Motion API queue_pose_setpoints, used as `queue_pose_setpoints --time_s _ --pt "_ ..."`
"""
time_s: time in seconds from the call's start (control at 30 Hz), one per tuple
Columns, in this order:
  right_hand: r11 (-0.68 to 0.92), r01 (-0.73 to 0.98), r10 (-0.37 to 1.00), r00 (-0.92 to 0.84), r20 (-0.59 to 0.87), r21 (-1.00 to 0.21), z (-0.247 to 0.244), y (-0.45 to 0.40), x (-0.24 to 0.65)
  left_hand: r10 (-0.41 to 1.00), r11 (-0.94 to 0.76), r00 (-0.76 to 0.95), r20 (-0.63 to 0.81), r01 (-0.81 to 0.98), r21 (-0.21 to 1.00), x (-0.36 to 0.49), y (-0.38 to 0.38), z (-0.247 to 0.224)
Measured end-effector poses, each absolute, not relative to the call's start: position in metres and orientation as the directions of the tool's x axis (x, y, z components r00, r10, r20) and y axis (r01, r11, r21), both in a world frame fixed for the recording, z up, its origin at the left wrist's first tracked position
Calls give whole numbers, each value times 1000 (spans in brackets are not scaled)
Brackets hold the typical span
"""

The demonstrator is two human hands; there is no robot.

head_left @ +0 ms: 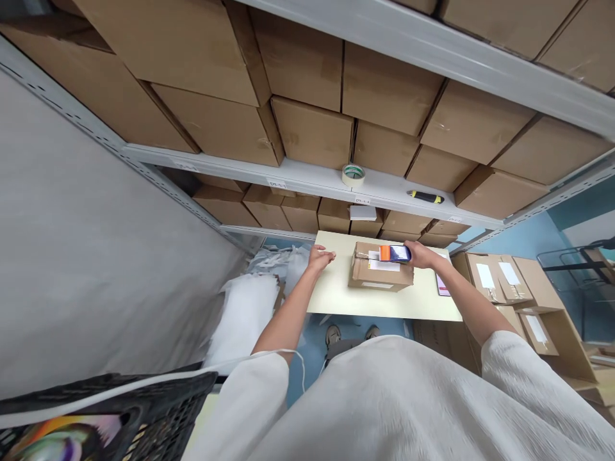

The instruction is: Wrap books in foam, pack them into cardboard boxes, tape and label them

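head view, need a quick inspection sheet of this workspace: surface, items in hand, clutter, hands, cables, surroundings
Surface: pale yellow table, bearing a taped cardboard box with white labels; a phone-like device lies near its right edge.
Job's things: the box, and an orange-and-blue handheld tool at its top; contact unclear.
Clutter: tape roll and black-and-yellow cutter on the shelf beyond the table.
Hands: right hand grips the tool; left hand is near the table's left edge, nothing seen in it.
Cables: white cable passes over a black crate at lower left.
Surroundings: stacked cartons on shelving; white sheet material left of the table.
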State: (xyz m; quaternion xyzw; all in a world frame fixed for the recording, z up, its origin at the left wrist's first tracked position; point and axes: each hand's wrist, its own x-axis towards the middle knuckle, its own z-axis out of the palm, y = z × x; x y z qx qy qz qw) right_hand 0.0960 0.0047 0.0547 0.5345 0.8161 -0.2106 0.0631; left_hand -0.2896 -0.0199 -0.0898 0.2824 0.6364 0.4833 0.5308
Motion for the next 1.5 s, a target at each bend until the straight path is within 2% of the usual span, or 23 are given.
queue_pose_setpoints --time_s 0.13,0.37,0.53,0.77,1.03,1.23,1.5 --pt "405 888 834 -457 -310 -219 52 4 94 815 456 -297 -499 -204 866 -281 -21 -107" --pt "408 892 834 -451 -318 -195 46 9 94 810 455 -280 -514 -251 854 -272 -20 -130" --pt "380 908 856 -417 -306 -176 63 17 91 841 401 -261 -473 -284 871 -275 -17 -134" --pt "368 905 876 -415 -246 -215 100 11 84 883 301 -261 -390 -322 898 -281 -12 -122" --pt "298 920 868 -373 -329 -256 87 -4 88 880 356 -190 -436 -346 868 -282 -25 -131" --pt "294 930 859 -359 -366 -222 79 2 87 859 408 -180 -479 -325 853 -277 -35 -146" --pt "302 943 834 -331 -441 -139 100 8 72 796 541 -80 -600 -352 764 -240 -45 -163"
